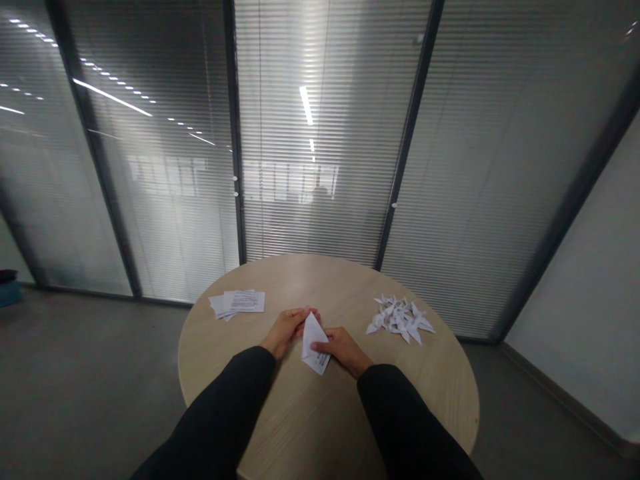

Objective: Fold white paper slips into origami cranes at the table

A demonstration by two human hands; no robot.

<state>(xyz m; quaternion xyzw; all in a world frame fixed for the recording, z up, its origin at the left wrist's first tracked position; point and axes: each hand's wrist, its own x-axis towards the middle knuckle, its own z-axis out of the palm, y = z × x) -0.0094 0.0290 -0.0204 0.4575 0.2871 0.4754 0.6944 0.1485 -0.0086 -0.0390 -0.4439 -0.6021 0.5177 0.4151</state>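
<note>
A partly folded sheet of white paper [311,332] is held over the middle of the table, its pointed tip upward and some print showing near its lower right. My right hand [344,348] grips it from the right, thumb lying across the front and fingers behind. At its upper left edge, my left hand [289,329] closes on the paper near the tip; part of those fingers is hidden behind the sheet. To the right lies a pile of folded white paper cranes [400,319]. Several flat printed paper sheets [245,302] overlap at the left.
The round wooden table [320,280] stands before a glass partition with blinds [320,220] and dark frames. A white wall [590,287] rises on the right. On the floor at far left sits a blue object [9,292], cut off by the view's edge.
</note>
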